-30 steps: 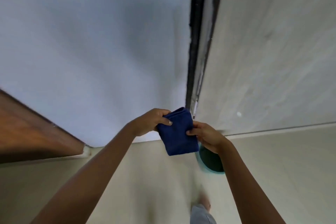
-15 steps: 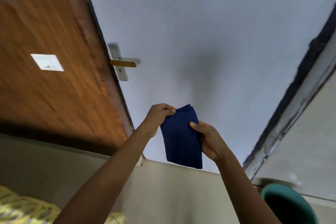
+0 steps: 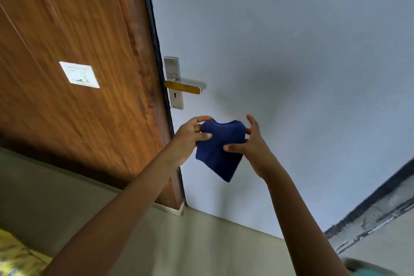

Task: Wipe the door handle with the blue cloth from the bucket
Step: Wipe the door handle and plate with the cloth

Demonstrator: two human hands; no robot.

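Observation:
A folded dark blue cloth [image 3: 220,149] hangs between my two hands in the middle of the head view. My left hand [image 3: 190,138] pinches its upper left corner. My right hand [image 3: 251,144] holds its right side, thumb across the front and fingers behind. Above and left of the cloth is the door handle [image 3: 182,87], a brass-coloured lever on a steel plate [image 3: 173,67] with a keyhole. It sits on the pale blue door [image 3: 280,51] and is apart from the cloth. The bucket [image 3: 367,270] shows only as a teal rim at the bottom right corner.
A brown wooden door [image 3: 78,29] with a white sign [image 3: 79,74] stands to the left of the handle. Beige floor [image 3: 201,242] runs along the bottom. Yellow patterned fabric [image 3: 15,255] lies at the bottom left. A dark frame edge [image 3: 380,192] crosses at right.
The view has swung left and closer, so the handle now sits nearer the middle. Both hands have raised the cloth toward the handle and bunched its top edge.

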